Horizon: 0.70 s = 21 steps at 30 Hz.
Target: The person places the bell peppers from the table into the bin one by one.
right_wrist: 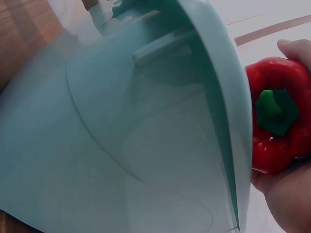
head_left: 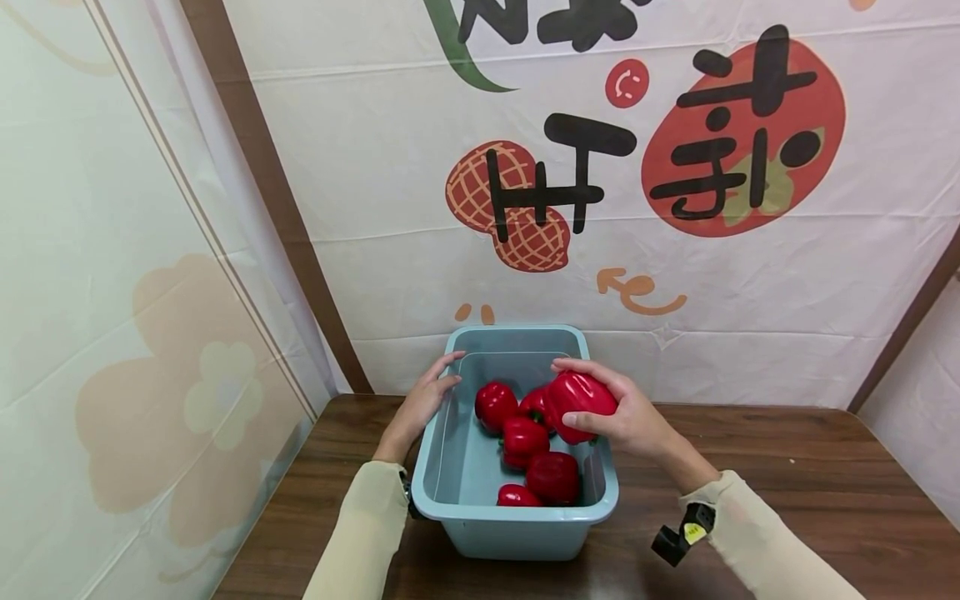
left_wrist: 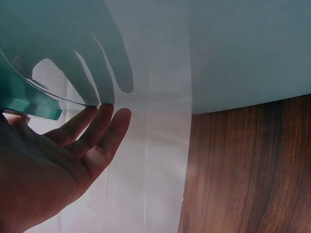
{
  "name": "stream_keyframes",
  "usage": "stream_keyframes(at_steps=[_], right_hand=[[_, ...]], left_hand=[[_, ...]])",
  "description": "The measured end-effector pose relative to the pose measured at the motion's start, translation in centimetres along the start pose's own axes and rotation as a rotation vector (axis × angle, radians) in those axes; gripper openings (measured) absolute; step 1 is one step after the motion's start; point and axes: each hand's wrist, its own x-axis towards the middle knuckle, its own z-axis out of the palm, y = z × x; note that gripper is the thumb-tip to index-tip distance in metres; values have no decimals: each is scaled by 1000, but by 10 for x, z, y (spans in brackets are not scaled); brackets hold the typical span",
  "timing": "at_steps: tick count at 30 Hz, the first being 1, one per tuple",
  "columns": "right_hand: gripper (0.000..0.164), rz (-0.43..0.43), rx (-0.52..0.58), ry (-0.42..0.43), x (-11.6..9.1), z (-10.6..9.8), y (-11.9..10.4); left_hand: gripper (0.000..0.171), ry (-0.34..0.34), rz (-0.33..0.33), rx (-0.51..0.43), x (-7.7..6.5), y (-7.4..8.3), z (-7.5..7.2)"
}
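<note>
A light blue plastic tub [head_left: 517, 514] stands on the table with several red bell peppers [head_left: 525, 442] inside. My right hand [head_left: 630, 421] grips another red bell pepper [head_left: 573, 404], fingers over its top and thumb on the near side, above the tub's right rim. In the right wrist view, this held pepper [right_wrist: 286, 141] shows its green stem beyond the rim. My left hand [head_left: 422, 406] is at the tub's left side, its fingers extended by the rim. In the left wrist view, the left hand's fingertips [left_wrist: 122, 119] touch or nearly touch the tub's outer wall.
The brown wood-grain table [head_left: 735, 475] extends to both sides of the tub. A white printed cloth [head_left: 390, 208] hangs right behind it, and another pale cloth [head_left: 112, 333] hangs on the left. A black strap device [head_left: 684, 533] sits on the right wrist.
</note>
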Motion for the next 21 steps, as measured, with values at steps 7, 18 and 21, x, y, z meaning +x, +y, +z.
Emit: stream_keyframes(at_steps=[7,18,21], right_hand=[[74,-3,12,-27,2,4,3],[73,15,23,-50,4,12,4],[72,25,28,-59,5,14,5]], left_hand=[[50,-2,4,-1,0,-1,0],[49,1,9,-8,2,-3,-1],[49,-1,16,-13,3,-4,-1]])
